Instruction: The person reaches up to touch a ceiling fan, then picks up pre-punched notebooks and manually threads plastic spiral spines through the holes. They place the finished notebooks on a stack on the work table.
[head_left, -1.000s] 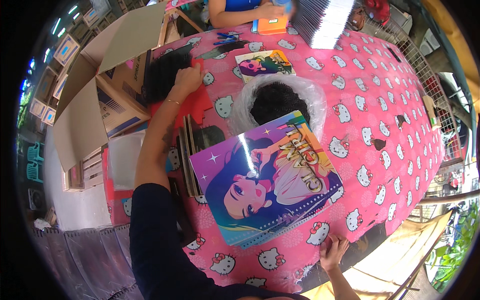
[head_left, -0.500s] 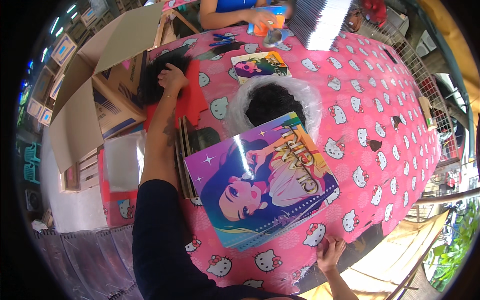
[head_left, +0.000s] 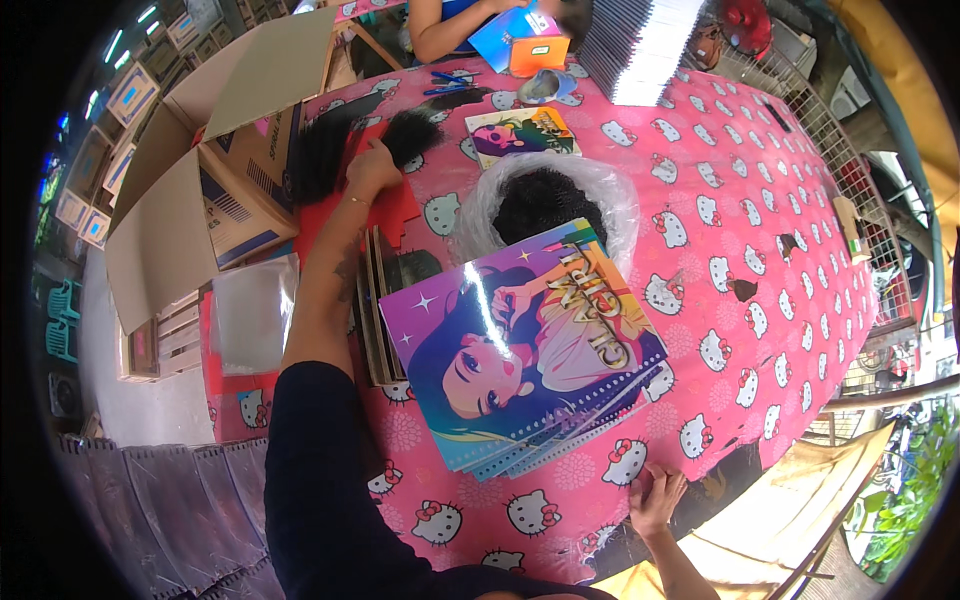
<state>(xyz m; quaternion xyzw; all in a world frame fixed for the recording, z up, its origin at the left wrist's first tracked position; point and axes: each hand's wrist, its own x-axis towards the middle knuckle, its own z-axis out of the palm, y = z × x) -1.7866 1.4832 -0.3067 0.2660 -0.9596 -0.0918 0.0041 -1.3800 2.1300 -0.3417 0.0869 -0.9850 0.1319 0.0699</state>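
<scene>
My left hand reaches far forward on the left, its fingers closed round a bundle of thin black strands that may be binding coils. Beside it a larger black bunch lies on red sheets. Near the table's front edge rests my right hand, fingers a little apart and bent, holding nothing that I can see. A fanned stack of glossy covers with punched holes and a drawn figure lies between my arms. Behind it stands a clear plastic bag of black curly material.
Brown boards stand left of the covers. An open cardboard box is at the left. Across the pink-patterned table, a person handles an orange pad beside a tall stack of bound books. A smaller cover lies nearer.
My left hand has moved right from the black bunch, bringing a bundle of strands with it. My right hand stays at the edge. The person opposite has shifted the pad and set down a clear roundish thing.
</scene>
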